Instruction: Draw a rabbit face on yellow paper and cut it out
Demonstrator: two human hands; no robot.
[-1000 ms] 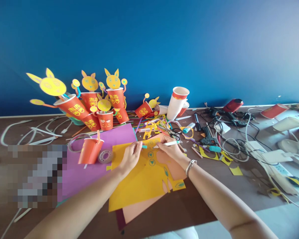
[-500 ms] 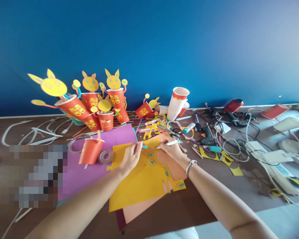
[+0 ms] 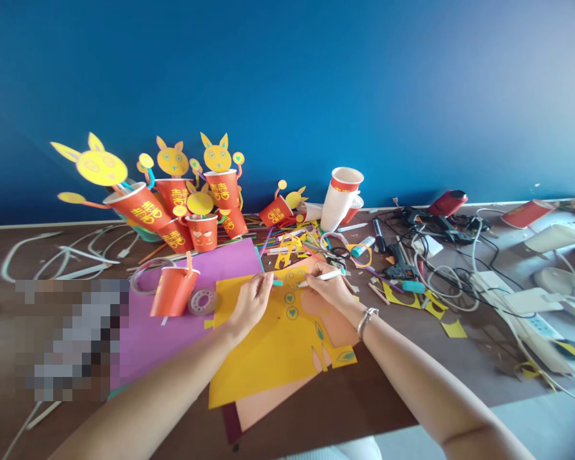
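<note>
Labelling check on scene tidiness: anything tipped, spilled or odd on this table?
Yes. The orange cup on the purple paper leans askew beside the tape roll; a second cup lies tipped near the wall. Paper scraps litter the table.

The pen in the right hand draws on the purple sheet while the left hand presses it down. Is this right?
No. The head view shows the pen in the right hand on the yellow sheet instead; the left hand presses it down.

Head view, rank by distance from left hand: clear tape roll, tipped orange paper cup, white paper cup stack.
1. Clear tape roll, left of the left hand.
2. Tipped orange paper cup, farther left.
3. White paper cup stack, back right.
</note>
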